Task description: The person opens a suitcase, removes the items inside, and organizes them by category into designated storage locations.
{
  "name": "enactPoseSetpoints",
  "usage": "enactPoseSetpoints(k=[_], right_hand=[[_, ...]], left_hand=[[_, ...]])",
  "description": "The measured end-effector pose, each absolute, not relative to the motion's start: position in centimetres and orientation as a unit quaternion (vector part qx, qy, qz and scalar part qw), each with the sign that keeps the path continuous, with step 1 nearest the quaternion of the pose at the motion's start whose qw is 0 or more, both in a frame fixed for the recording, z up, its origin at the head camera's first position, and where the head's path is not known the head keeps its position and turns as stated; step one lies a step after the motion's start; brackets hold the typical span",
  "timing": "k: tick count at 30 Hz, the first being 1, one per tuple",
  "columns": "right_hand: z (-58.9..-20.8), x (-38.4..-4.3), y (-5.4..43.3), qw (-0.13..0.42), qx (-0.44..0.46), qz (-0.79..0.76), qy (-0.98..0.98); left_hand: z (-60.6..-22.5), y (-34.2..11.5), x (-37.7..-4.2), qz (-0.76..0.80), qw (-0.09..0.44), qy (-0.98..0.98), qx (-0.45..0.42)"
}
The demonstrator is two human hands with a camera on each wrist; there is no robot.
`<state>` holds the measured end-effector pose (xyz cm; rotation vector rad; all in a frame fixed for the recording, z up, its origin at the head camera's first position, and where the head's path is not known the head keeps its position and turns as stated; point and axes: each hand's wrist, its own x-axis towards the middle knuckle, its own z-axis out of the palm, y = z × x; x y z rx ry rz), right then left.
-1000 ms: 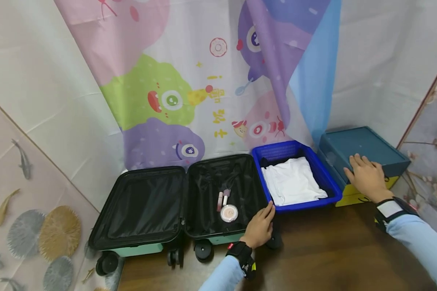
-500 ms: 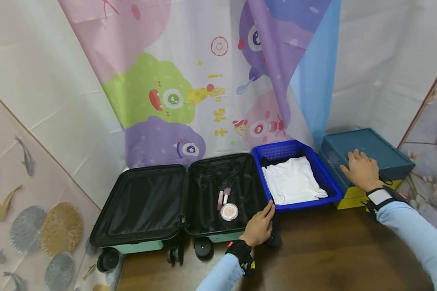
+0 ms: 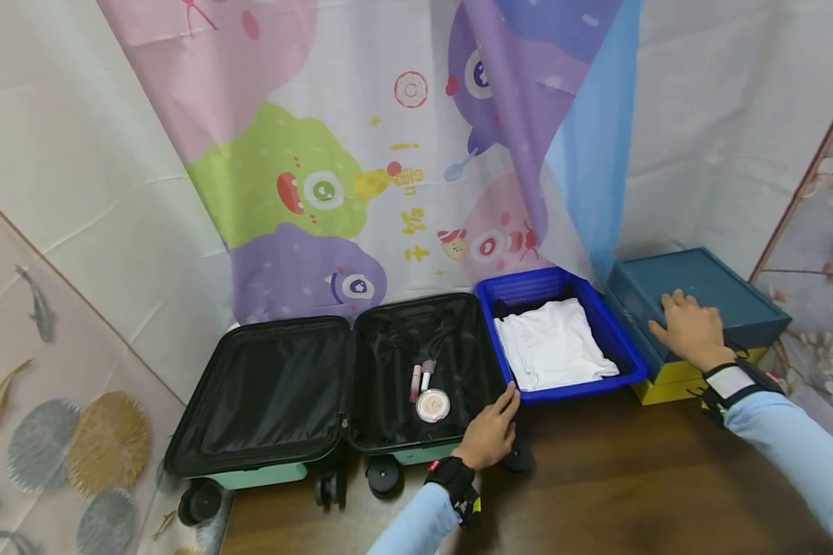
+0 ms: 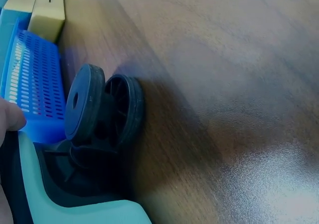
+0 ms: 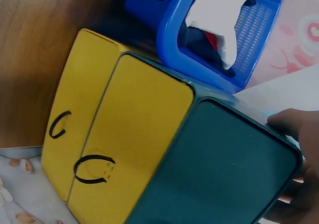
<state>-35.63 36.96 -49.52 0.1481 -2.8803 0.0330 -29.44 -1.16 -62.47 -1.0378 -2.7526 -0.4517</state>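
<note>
My left hand (image 3: 486,437) rests on the front right corner of the open suitcase (image 3: 287,385), fingertips extended toward the blue basket (image 3: 582,395). In the left wrist view, a fingertip (image 4: 15,117) shows beside the suitcase's rim and the basket wall. My right hand (image 3: 693,330) lies with spread fingers on the lid of a teal storage box (image 3: 721,281). From the right wrist, the thumb (image 5: 289,122) is seen at the lid's edge. The box has yellow front panels (image 5: 137,124) with black pull loops. Neither hand grips anything visible.
Inside the suitcase's right half lie a round compact (image 3: 433,405), a pink lip gloss tube (image 3: 414,384) and a small brush (image 3: 426,375). A folded white garment (image 3: 555,347) lies in the basket above dark cloth. Suitcase wheels (image 3: 384,476) project over the wooden table (image 3: 596,486).
My right hand has slid slightly left on the lid, and the storage box sits a little farther right. The left hand has stayed put. The head view has shifted slightly.
</note>
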Motion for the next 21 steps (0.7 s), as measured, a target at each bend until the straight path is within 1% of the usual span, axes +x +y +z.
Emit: enactPoseSetpoints(k=[4,6,8,10,14,18,21], right_hand=[[-48.7,-34.9,36.5,0.096,0.047,0.014,-0.994],[-48.2,-34.8,36.2,0.072,0.031,0.025,-0.997],[-47.8,-35.1,35.9,0.064,0.012,0.039,-0.997],[-47.8,-35.4,35.6,0.061,-0.006,0.055,-0.997],[-49.0,-35.7,35.7,0.073,-0.022,0.049,-0.996],[-50.1,-35.5,36.0,0.090,-0.028,0.036,-0.995],[-50.1,-35.2,35.9,0.089,-0.027,0.039,-0.995]], left_hand=[[-62.6,-1.1,-29.3,-0.144,0.086,-0.925,-0.340],[-62.6,-1.0,-29.2,-0.146,0.091,-0.924,-0.340],[-62.6,-0.9,-29.1,-0.148,0.092,-0.925,-0.338],[-62.6,-0.7,-29.0,-0.153,0.093,-0.924,-0.337],[-62.6,-0.4,-28.8,-0.154,0.091,-0.923,-0.341],[-62.7,-0.3,-28.8,-0.156,0.085,-0.924,-0.339],[-62.8,-0.3,-28.8,-0.159,0.084,-0.926,-0.333]])
